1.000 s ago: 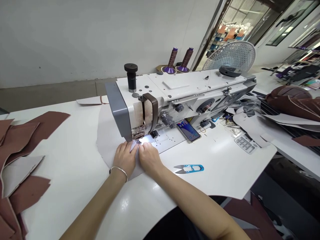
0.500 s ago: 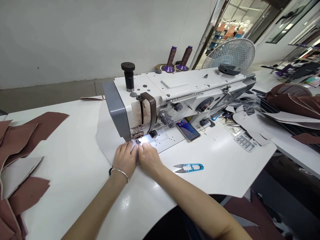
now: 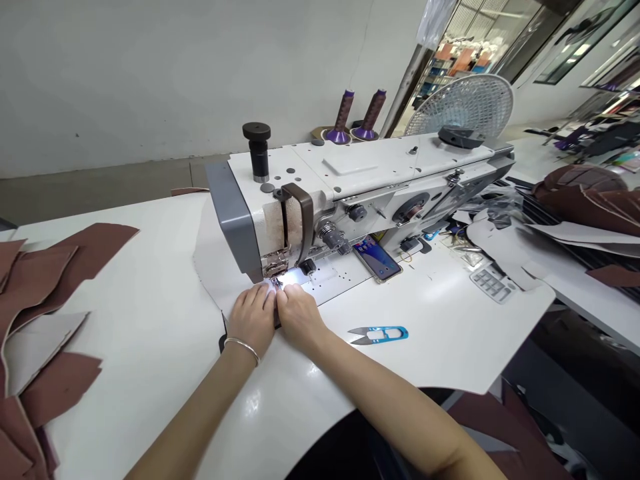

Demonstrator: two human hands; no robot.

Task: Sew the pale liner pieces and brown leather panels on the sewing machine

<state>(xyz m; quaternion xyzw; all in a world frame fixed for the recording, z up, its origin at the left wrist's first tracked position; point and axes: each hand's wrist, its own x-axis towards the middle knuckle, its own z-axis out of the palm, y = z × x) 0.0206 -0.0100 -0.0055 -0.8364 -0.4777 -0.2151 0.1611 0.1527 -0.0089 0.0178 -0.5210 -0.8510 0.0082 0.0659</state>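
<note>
A pale fabric panel lies on the machine bed, under and to the left of the head of a white sewing machine. My left hand, with a silver bangle at the wrist, presses on the panel with bent fingers side by side; its thumb is mostly hidden. Touching it on the right, my right hand is closed in a pinch at the panel's near edge. The fingertips of both hands are just in front of the lit presser foot. What lies between the fingers is largely covered.
Blue-handled thread snips lie right of my hands, and a phone rests under the machine arm. Brown cut pieces are stacked at left. Two thread cones and a fan stand behind the machine.
The pale panel has shifted slightly at the machine head, and the brown strip showing at the table's far edge is shorter. Both hands stay nearly in place at the presser foot.
</note>
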